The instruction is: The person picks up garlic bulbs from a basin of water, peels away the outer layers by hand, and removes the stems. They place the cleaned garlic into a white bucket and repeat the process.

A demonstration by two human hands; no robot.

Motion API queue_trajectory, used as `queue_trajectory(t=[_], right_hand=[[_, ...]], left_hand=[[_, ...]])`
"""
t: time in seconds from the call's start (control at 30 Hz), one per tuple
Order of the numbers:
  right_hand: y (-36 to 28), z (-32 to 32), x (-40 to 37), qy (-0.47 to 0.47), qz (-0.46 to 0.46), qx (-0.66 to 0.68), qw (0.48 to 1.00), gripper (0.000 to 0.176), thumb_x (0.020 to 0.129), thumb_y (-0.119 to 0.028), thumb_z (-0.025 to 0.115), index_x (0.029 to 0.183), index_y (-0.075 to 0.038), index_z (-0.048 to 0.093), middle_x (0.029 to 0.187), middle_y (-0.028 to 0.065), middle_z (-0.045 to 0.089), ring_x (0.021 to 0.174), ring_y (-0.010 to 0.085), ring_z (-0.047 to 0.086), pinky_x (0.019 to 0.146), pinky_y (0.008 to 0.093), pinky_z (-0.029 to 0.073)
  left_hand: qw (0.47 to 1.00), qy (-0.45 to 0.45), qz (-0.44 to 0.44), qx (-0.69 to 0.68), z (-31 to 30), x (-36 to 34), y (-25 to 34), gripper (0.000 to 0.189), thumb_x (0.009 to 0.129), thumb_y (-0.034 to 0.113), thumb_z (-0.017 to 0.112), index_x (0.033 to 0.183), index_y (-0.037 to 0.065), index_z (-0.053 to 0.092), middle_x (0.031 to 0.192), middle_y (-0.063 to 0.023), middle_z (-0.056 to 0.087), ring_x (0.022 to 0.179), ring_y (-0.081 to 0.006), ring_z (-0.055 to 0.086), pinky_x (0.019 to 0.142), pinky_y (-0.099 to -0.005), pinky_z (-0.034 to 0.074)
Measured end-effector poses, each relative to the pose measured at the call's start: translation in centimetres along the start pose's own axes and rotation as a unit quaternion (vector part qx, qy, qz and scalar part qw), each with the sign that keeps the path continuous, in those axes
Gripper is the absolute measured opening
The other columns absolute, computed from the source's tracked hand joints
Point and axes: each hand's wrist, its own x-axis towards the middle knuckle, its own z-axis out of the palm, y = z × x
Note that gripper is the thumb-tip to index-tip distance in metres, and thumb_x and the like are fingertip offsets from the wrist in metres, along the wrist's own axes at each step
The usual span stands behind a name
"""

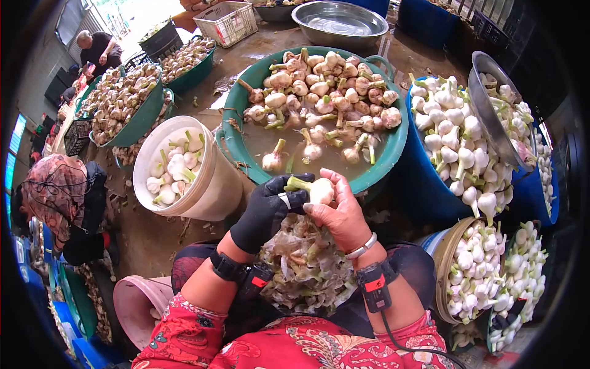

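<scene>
My left hand (264, 212), in a black glove with a white band on one finger, is closed around the green stem side of a garlic bulb (321, 191). Bare fingers of my right hand (343, 212) grip the same bulb from the other side, thumb below it. Beneath both hands, between my knees, lies a heap of peeled garlic skins (307, 258). Just beyond is a green tub (236, 138) of murky water, with unpeeled garlic bulbs (313, 92) piled at its far side.
A white bucket (212, 178) with cleaned garlic stands left, a pinkish bucket (132, 307) nearer me. On the right are a blue barrel (418, 178) of white bulbs, a tilted metal basin (495, 117) and a full bucket (439, 270). A bent-over person (58, 190) is at left.
</scene>
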Motion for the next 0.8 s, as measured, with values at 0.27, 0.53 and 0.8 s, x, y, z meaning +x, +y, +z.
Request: queue_trajectory(t=[0.27,0.53,0.8], right_hand=[[-0.1,-1.4,-0.1,-0.002,0.148,0.188,0.971,0.033,0.089,-0.034,0.060,0.106,-0.006,0.056,0.077,0.0030,0.058,0.054,0.0078,0.054,0.045,0.0200,0.043],[-1.4,-1.8,-0.2,-0.164,0.240,0.269,0.918,0.050,0.088,-0.050,0.054,0.106,-0.004,0.058,0.078,0.0060,0.062,0.056,0.0116,0.060,0.046,0.0203,0.046],[-0.2,-1.4,0.6,-0.026,0.034,0.094,0.995,0.047,0.085,-0.014,0.064,0.125,-0.003,0.042,0.110,0.0077,0.057,0.092,0.0160,0.060,0.073,0.0276,0.053]], left_hand=[[0.976,0.007,0.053,0.210,-0.5,-0.2,0.1,0.026,0.083,0.007,0.064,0.108,0.002,0.065,0.092,-0.0035,0.066,0.082,-0.0103,0.059,0.073,-0.0252,0.048],[0.954,0.018,0.141,0.263,-1.0,-0.5,1.1,0.027,0.084,0.004,0.063,0.111,0.002,0.064,0.097,-0.0033,0.065,0.088,-0.0123,0.058,0.079,-0.0268,0.048],[0.998,0.003,0.045,0.046,0.2,-1.0,1.4,0.046,0.081,-0.002,0.062,0.126,0.000,0.052,0.119,-0.0090,0.059,0.102,-0.0127,0.057,0.088,-0.0270,0.046]])
